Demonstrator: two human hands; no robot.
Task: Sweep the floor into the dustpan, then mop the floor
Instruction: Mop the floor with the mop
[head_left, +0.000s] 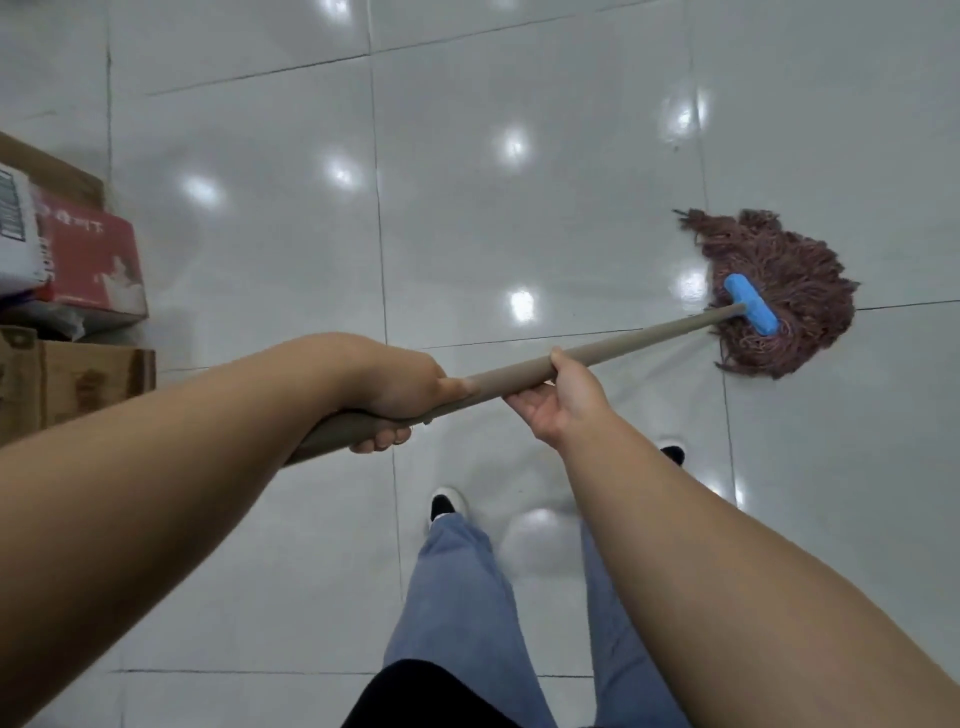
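A mop with a brown string head (779, 291) and a blue clamp (750, 310) lies flat on the glossy white tiled floor (291, 249) at the right. Its grey-brown handle (639, 338) slants down to the left into both hands. My left hand (395, 387) grips the handle from above near its upper end. My right hand (561, 402) holds the handle from below, a little further toward the mop head. No broom or dustpan is in view.
Cardboard boxes (78, 384) and a red box (98, 260) are stacked against the left edge. My legs in blue trousers (457, 587) and dark shoes (444, 504) stand at the bottom centre. Ceiling lights reflect off the tiles.
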